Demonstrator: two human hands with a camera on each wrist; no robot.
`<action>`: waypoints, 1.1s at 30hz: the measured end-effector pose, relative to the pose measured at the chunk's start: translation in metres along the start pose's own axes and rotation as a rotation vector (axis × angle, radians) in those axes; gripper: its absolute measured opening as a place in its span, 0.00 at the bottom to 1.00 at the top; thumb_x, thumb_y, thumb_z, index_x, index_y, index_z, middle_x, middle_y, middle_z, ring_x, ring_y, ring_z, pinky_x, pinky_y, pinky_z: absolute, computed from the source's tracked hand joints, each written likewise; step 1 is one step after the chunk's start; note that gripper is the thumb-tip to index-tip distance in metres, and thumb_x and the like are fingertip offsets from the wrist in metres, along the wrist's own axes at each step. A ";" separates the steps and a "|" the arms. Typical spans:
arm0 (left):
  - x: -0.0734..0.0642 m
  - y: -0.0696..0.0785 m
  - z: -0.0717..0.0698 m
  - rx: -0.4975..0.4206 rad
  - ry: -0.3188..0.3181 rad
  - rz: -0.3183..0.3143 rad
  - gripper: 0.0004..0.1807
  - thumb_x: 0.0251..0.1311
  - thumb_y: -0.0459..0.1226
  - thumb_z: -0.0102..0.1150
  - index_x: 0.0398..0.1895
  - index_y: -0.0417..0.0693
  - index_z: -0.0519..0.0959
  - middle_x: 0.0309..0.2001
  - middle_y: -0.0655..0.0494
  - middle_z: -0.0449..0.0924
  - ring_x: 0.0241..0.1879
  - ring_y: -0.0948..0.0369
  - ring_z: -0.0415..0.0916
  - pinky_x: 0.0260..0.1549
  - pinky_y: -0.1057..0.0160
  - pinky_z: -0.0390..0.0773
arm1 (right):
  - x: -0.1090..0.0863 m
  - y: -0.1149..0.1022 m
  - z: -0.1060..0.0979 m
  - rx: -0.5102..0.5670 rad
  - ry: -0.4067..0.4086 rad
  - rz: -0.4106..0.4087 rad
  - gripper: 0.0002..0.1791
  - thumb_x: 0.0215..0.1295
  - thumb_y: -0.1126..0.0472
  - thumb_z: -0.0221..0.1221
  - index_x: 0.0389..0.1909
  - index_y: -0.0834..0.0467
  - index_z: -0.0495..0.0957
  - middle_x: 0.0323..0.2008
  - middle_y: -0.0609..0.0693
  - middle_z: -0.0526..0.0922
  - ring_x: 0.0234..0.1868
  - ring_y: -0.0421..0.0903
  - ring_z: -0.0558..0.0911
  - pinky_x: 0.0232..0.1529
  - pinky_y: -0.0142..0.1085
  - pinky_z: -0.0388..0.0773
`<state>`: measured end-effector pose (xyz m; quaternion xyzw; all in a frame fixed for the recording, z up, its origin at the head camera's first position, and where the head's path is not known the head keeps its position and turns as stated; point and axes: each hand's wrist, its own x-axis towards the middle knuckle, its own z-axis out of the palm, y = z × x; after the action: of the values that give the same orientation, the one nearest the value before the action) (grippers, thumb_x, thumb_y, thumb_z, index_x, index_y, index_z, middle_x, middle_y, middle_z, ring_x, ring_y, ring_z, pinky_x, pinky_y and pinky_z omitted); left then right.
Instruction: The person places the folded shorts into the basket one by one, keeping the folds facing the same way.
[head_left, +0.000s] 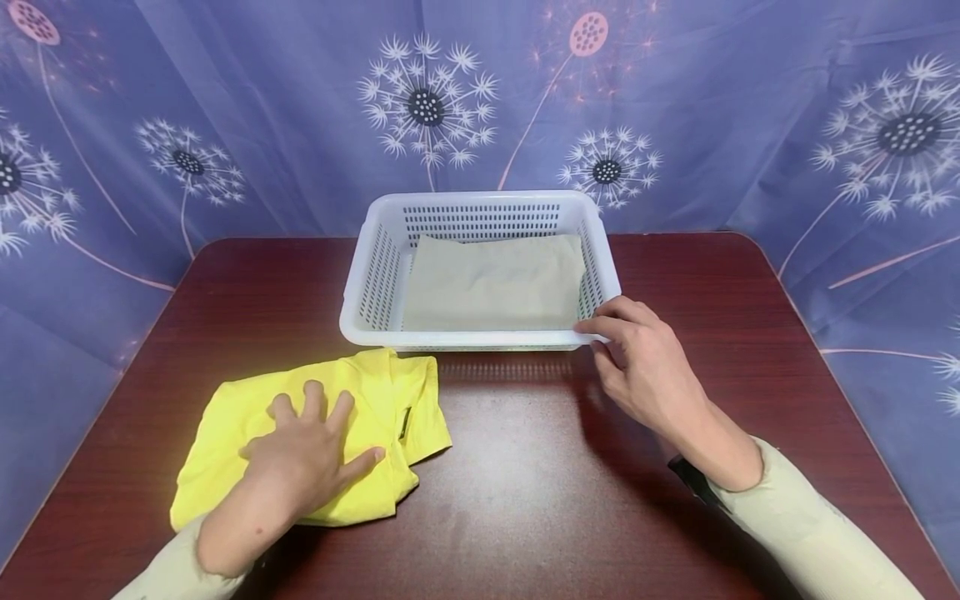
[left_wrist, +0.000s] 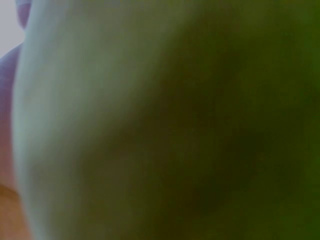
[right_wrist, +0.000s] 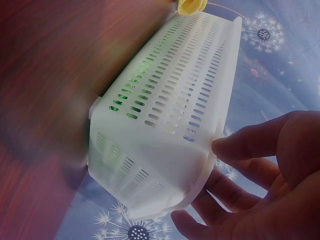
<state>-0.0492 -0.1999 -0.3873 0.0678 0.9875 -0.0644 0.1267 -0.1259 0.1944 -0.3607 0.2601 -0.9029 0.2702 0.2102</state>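
Observation:
A folded yellow garment [head_left: 367, 400] lies on the left half of the table, its upper corner close to the basket. My left hand [head_left: 303, 454] rests on top of it with fingers spread. My right hand [head_left: 648, 367] pinches the near right corner of the white plastic basket [head_left: 480, 338], thumb outside and fingers over the rim. Inside the basket lies a folded beige cloth [head_left: 495, 283]. In the right wrist view the slotted basket wall [right_wrist: 160, 85] shows, with something green behind the lower slots. A dark blur fills most of the left wrist view.
The dark red wooden table [head_left: 525, 500] has rounded far corners. Behind it hangs a blue-purple curtain [head_left: 285, 100] printed with dandelions, and the basket stands near it at the table's far edge. A dark band [head_left: 693, 481] circles the right wrist.

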 end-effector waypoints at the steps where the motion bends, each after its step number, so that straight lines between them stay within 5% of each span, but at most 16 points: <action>1: 0.000 0.001 0.000 0.003 -0.003 0.000 0.49 0.65 0.74 0.53 0.71 0.45 0.63 0.68 0.29 0.58 0.58 0.21 0.63 0.24 0.22 0.76 | 0.000 0.000 0.000 0.000 0.000 0.000 0.18 0.53 0.78 0.61 0.43 0.63 0.90 0.42 0.53 0.84 0.44 0.52 0.80 0.45 0.46 0.77; 33: -0.001 0.028 -0.001 0.058 -0.003 0.010 0.50 0.69 0.73 0.48 0.76 0.43 0.63 0.70 0.27 0.57 0.58 0.20 0.65 0.26 0.21 0.77 | 0.000 0.000 0.000 0.006 -0.004 0.008 0.18 0.54 0.78 0.61 0.43 0.63 0.90 0.42 0.53 0.84 0.44 0.52 0.80 0.45 0.47 0.78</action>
<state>-0.0442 -0.1728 -0.3890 0.0762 0.9847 -0.0924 0.1267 -0.1258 0.1940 -0.3608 0.2575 -0.9035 0.2733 0.2065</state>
